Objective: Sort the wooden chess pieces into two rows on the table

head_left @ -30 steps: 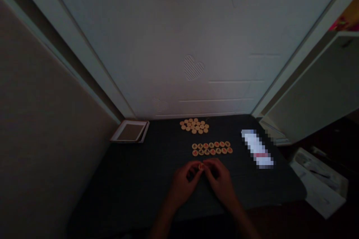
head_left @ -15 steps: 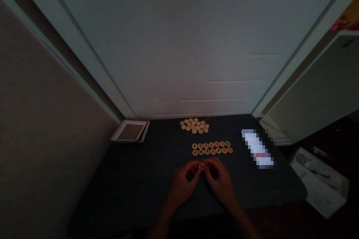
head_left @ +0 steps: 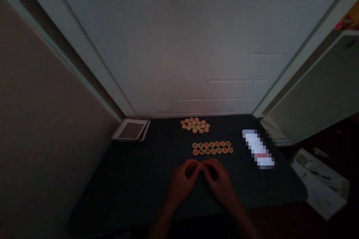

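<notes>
Between the fingertips of both hands is a small round xiangqi piece [head_left: 200, 165], mostly covered by the fingers. My left hand [head_left: 183, 179] pinches it from the left, and my right hand [head_left: 219, 179] pinches it from the right. Just beyond the hands, two rows of xiangqi pieces [head_left: 213, 151] lie side by side, with red and black characters facing up. Farther back, near the white panel, sits a loose cluster of pale pieces [head_left: 193, 126] whose tops look plain from here.
All of this is on a dark table [head_left: 134, 179]. A shallow open box [head_left: 131, 131] stands at its back left corner. On the right lies a bright, pixelated object [head_left: 257, 147]. A white panel [head_left: 157, 44] rises behind the table. Beyond the right edge is a white container [head_left: 322, 183].
The held piece has turned in the fingers: its red-marked face showed before and is now mostly out of sight. The view has shifted slightly; the rows and the cluster stay put.
</notes>
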Demonstrator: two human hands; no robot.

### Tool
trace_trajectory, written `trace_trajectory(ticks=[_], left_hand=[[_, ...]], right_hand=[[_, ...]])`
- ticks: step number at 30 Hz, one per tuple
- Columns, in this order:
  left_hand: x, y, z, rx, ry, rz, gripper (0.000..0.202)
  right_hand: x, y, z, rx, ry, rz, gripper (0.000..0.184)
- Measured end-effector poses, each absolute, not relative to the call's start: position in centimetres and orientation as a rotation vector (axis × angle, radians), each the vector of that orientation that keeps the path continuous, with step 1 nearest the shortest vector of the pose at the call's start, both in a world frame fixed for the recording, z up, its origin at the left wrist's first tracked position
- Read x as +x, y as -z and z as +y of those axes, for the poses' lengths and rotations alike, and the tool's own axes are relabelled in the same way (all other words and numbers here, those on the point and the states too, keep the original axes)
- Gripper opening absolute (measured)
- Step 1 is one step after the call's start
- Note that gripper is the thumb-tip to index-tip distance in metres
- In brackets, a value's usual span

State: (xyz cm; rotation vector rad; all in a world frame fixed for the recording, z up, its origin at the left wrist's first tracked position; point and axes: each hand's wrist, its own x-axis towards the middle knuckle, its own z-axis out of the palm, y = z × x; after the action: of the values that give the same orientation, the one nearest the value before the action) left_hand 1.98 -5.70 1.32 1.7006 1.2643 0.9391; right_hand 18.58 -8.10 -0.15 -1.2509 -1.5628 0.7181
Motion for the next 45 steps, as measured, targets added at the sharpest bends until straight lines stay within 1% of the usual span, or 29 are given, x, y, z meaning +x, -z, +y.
trace_trajectory(ticks=[5,18,26,36,45], left_hand=[[2.01,-1.58,-5.64,1.667,-0.917,1.248,0.017],[2.04,-1.78,-5.74,1.661,-0.926,1.232,0.017],[2.06,-1.87,-5.83,1.685,-0.913,1.227,0.021],[2.04,-1.86,-5.95,1.71,-0.911,1.209,0.016],[1.96,-1.9,-6.03,1.771,-0.899,1.215,0.016]], right_hand=[[18.45,0.02,-8.19,-1.226,-0.707,-1.613,0.022],[18.34,0.12,-8.12,-1.239,-0.705,-1.602,0.025],[18.41,0.06,-8.03,-1.25,-0.682,-1.593,0.024],[18.47,0.16,-7.97,-1.266,-0.708,-1.555,0.02],[18.66,0.24,-8.13,-1.299,-0.736,-1.543,0.019]])
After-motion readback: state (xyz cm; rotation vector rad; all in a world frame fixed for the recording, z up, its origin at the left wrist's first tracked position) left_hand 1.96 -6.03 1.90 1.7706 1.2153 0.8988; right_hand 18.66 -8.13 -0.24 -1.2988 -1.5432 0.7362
